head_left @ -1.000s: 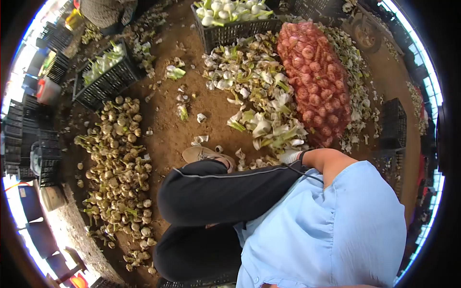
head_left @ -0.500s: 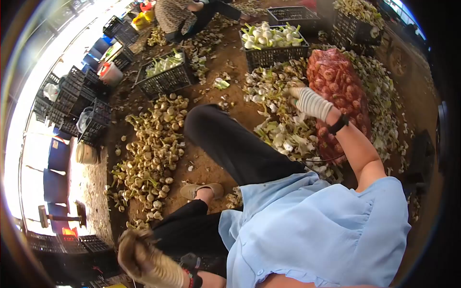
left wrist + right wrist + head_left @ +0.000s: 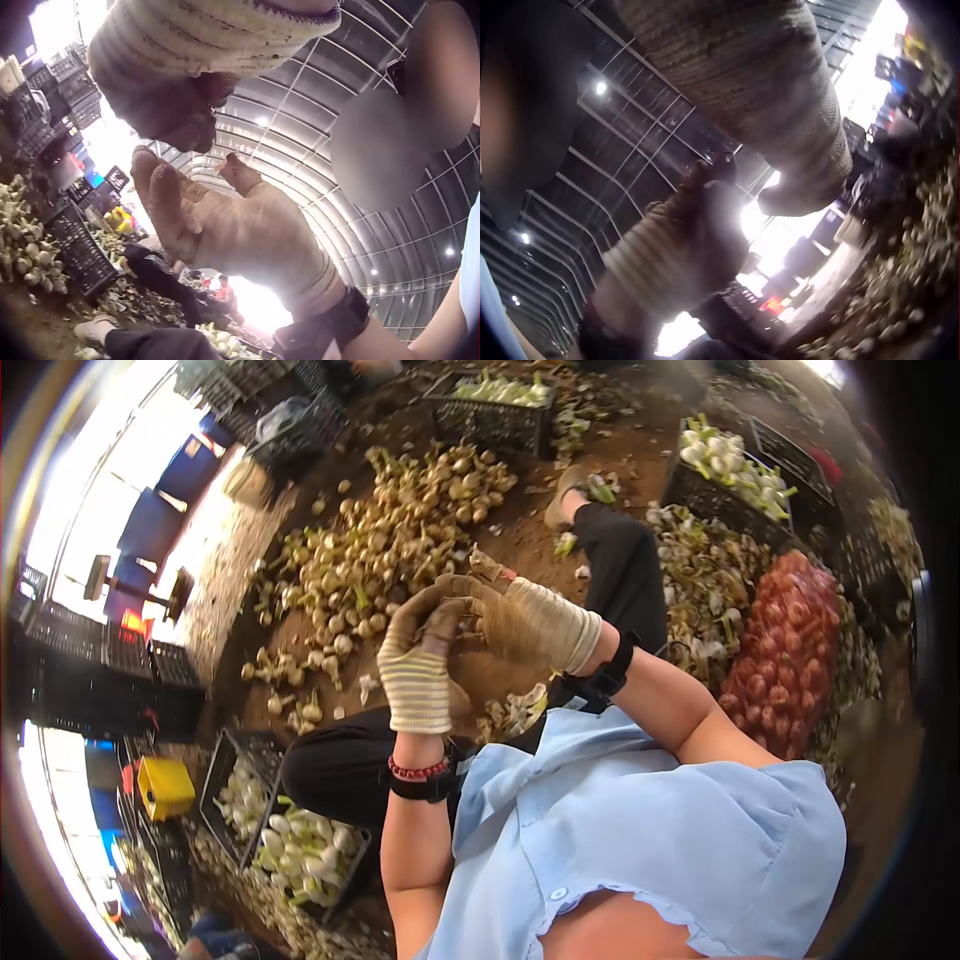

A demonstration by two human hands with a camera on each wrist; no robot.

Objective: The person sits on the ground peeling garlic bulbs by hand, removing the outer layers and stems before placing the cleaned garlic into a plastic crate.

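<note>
Above the onion heap (image 3: 390,550), the right hand (image 3: 525,622) pinched the left hand (image 3: 418,660)'s glove fingertips (image 3: 440,610), soft, stretchy knit likely best gripped at the tips

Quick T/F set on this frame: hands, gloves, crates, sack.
1. Both hands wear knit gloves. True: the left hand and right hand are gloved.
2. The hands are far apart. False: they meet in front of the chest.
3. The red mesh sack lies on the person's right. True.
4. The crate near the left elbow holds red onions. False: it holds white bulbs.
5. The left wrist is bare. False: it wears a red bead bracelet.
</note>
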